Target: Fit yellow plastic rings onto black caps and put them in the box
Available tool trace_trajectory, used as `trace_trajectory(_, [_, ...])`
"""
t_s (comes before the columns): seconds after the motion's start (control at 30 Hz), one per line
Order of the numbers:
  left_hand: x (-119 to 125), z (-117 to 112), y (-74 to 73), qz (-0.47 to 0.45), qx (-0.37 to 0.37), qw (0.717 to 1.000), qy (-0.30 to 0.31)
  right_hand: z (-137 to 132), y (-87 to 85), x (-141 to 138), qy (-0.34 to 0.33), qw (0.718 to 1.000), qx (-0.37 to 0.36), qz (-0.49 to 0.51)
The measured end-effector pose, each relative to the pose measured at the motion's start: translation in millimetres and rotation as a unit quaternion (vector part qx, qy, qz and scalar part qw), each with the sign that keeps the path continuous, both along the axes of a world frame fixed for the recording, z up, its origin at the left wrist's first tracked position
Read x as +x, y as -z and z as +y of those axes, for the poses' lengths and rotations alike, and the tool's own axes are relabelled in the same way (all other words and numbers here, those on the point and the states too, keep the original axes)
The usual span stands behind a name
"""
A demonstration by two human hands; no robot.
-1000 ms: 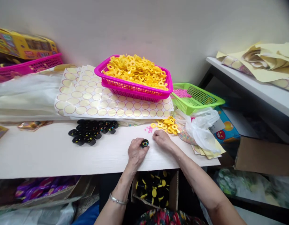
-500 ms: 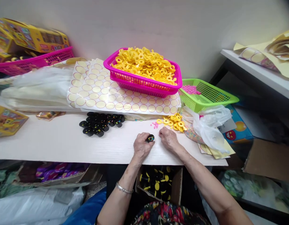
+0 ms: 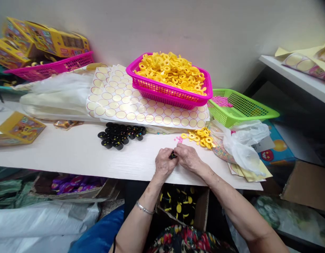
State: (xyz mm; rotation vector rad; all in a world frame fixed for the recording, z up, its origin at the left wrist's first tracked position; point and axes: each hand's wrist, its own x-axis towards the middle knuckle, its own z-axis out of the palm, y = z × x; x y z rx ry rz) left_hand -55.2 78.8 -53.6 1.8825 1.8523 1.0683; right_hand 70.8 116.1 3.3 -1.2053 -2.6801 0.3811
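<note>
So, head view: left hand (image 3: pixel 164 164) pinches the black cup (image 3: pixel 173 155) over the counter (image 3: pixel 136 160), likely steadying it; right hand (image 3: pixel 188 157) is at its top, can't tell if it's pinching anything. Pink beads (image 3: pixel 179 139) and yellow rings (image 3: pixel 203 136) sit just beyond, presumably for reach.

Leftward from my left hand (image 3: pixel 164 163), I could slide across bare tabletop (image 3: pixel 137 160) until the black cups (image 3: pixel 117 144); rightward, yellow rings (image 3: pixel 204 136) and a plastic bag (image 3: pixel 237 146) block me, seemingly touching

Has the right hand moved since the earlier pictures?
Yes: against the loose yellow rings, the right hand has moved left, up to the small black cup in the left hand.
</note>
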Motion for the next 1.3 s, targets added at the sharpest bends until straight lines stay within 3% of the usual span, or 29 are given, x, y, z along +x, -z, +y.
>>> trace_trajectory(0.23, [-1.6, 0.6, 0.8, -0.018, -0.002, 1.000, 0.004, 0.0, 1.0, -9.3, -0.007, 0.999, 0.003, -0.048])
trace_trajectory(0.43, [-2.2, 3.0, 3.7, -0.013, 0.003, 1.000, 0.004, 24.2, 6.7, 5.5, 0.010, 0.988, -0.101, 0.113])
trace_trajectory(0.5, [-1.9, 3.2, 3.7, -0.020, -0.002, 1.000, -0.005, 38.4, 11.6, 12.0, 0.079, 0.988, -0.055, 0.117])
trace_trajectory(0.6, [-1.6, 3.3, 3.8, -0.031, -0.013, 0.999, -0.015, 56.8, 19.7, 16.5, 0.154, 0.987, 0.036, 0.012])
trace_trajectory(0.7, [-2.0, 3.5, 4.6, -0.031, -0.015, 0.999, -0.017, 67.0, 26.1, 15.9, 0.136, 0.983, 0.079, -0.095])
trace_trajectory(0.8, [-2.6, 3.5, 5.7, -0.028, -0.010, 0.999, -0.014, 69.2, 31.2, 15.0, 0.101, 0.979, 0.122, -0.129])
trace_trajectory(1.17, [-2.5, 5.8, 10.8, -0.060, -0.002, 0.998, -0.018, 50.7, 33.5, 22.7, 0.123, 0.978, 0.141, -0.096])
trace_trajectory(1.3, [-9.1, -1.4, 11.4, -0.140, 0.017, 0.990, 0.001, 38.8, 29.5, 30.8, 0.162, 0.981, 0.109, 0.005])
